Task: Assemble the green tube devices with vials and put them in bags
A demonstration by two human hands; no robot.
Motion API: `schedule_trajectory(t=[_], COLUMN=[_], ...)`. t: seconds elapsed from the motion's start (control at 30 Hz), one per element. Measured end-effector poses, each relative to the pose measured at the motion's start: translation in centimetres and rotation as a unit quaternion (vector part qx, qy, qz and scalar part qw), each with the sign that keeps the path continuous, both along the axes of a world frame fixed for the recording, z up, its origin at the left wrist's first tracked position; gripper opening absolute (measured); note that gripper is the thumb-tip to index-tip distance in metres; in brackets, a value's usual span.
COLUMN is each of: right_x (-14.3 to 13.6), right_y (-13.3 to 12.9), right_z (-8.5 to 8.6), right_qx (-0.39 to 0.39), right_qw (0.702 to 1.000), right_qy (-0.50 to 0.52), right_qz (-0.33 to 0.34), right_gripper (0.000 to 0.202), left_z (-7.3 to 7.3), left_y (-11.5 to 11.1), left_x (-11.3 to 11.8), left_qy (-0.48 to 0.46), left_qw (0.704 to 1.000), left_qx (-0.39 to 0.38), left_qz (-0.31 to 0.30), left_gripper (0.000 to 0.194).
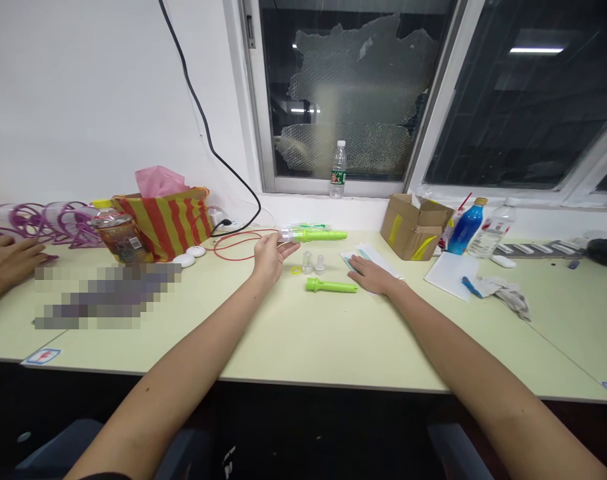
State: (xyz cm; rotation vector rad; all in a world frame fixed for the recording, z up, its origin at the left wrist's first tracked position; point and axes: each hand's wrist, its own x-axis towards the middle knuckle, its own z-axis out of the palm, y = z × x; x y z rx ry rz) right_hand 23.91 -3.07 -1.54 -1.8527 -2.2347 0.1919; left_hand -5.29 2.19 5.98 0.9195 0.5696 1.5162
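Note:
My left hand (268, 259) is closed round the clear end of a bright green tube (323, 235), which points to the right. Flat on the table, my right hand (372, 275) has its fingers stretched over a thin white and light blue packet (389, 261). Between the hands stand two small clear plastic parts: one like a little cup (307, 263), the other a stepped piece (320, 265). A yellow-green ring (296, 270) lies just left of them. Nearer to me, a second green tube (332, 285) with a wider left end rests on its side.
At left are a striped bag (176, 223), a drink bottle (121, 233), red wire (233, 247) and another person's hand (16, 263). A cardboard box (413, 227), blue bottle (468, 227), white sheet (452, 275) and glove (503, 293) lie right. A water bottle (338, 172) stands on the sill.

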Motion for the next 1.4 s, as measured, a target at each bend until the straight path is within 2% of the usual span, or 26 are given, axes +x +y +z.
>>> schedule_trajectory(t=[0.13, 0.3, 0.6, 0.7, 0.8, 0.87, 0.93, 1.0, 1.07, 1.23, 1.3, 1.4], right_x=[0.1, -0.3, -0.8, -0.6, 0.8, 2.2, 3.6, 4.4, 4.7, 4.3, 4.3, 4.5], right_y=[-0.4, -0.7, -0.7, -0.4, 0.8, 2.2, 3.8, 5.1, 5.9, 5.9, 5.7, 5.5], right_z=[0.3, 0.6, 0.7, 2.1, 4.5, 5.9, 6.5, 6.2, 5.1, 2.2, 1.8, 2.4], right_qx=[0.048, 0.059, 0.114, 0.165, 0.207, 0.199, 0.149, 0.098, 0.075, 0.052, 0.058, 0.079], right_qw=[0.999, 0.998, 0.993, 0.986, 0.977, 0.978, 0.986, 0.993, 0.995, 0.997, 0.996, 0.993], right_qy=[0.006, 0.001, 0.012, 0.035, 0.048, 0.042, 0.032, 0.029, 0.03, 0.038, 0.042, 0.049], right_qz=[-0.022, -0.036, -0.004, 0.006, 0.002, -0.038, -0.065, -0.065, -0.059, -0.053, -0.056, -0.068], right_gripper=[0.071, 0.054, 0.05, 0.048, 0.046, 0.045, 0.044, 0.043, 0.04, 0.039, 0.042, 0.047], left_z=[-0.1, -0.2, -0.1, 0.0, -0.1, -0.1, -0.2, -0.3, -0.4, -0.3, -0.3, -0.3], left_y=[0.2, 0.2, 0.1, 0.2, 0.4, 0.5, 0.6, 0.7, 0.8, 0.8, 0.8, 0.7], left_x=[0.0, 0.1, 0.1, 0.0, -0.1, -0.2, -0.3, -0.3, -0.4, -0.4, -0.4, -0.3], left_qy=[-0.002, -0.005, -0.01, -0.009, -0.01, -0.011, -0.01, -0.006, -0.005, -0.009, -0.008, -0.005], left_qw=[1.0, 1.0, 1.0, 1.0, 1.0, 1.0, 1.0, 1.0, 1.0, 1.0, 1.0, 1.0], left_qx=[0.007, 0.003, 0.002, 0.003, -0.002, -0.001, 0.0, 0.0, 0.001, 0.004, 0.002, -0.002], left_qz=[0.001, 0.004, 0.005, 0.007, 0.011, 0.009, 0.004, 0.003, 0.007, 0.003, 0.003, 0.003], left_gripper=[0.014, 0.012, 0.015, 0.015, 0.014, 0.014, 0.015, 0.015, 0.016, 0.018, 0.018, 0.018])
